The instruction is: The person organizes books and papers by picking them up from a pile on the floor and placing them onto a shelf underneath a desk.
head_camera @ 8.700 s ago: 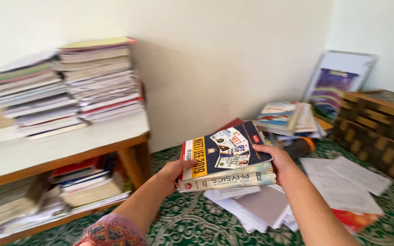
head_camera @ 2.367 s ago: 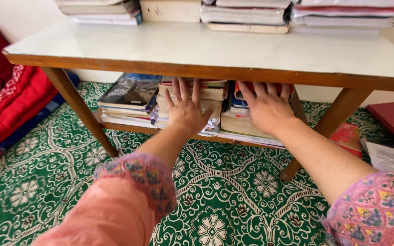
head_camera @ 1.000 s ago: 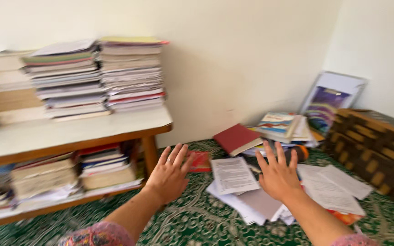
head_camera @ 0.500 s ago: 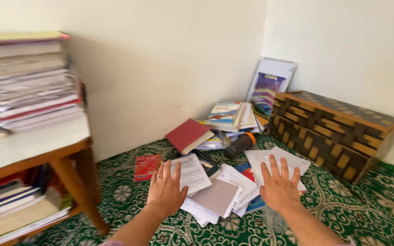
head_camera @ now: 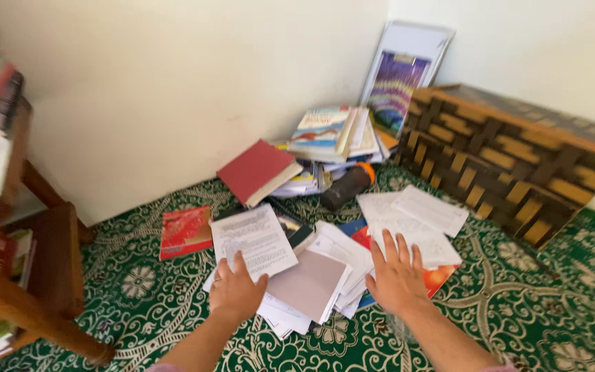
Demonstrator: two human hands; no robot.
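Observation:
A loose heap of papers and booklets (head_camera: 325, 275) lies on the green patterned carpet. My left hand (head_camera: 235, 293) rests on the near edge of a printed white sheet (head_camera: 253, 238), fingers curled onto the paper; whether it grips the sheet is unclear. My right hand (head_camera: 397, 279) lies flat with fingers spread on the right side of the heap, over white sheets (head_camera: 414, 220) and an orange-red cover (head_camera: 439, 277). A grey-beige cover (head_camera: 308, 284) sits between the two hands.
A red hardback (head_camera: 256, 171) leans on a stack of books (head_camera: 328, 134) near the wall, beside a dark bottle (head_camera: 347, 186). A thin red booklet (head_camera: 185, 231) lies left. A woven wooden chest (head_camera: 511, 151) and a framed picture (head_camera: 404, 69) stand right. A table leg (head_camera: 43, 269) is at left.
The view has swung right and down, away from the table. Both hands have come down onto the paper heap; the left hand's fingers now curl on the printed sheet.

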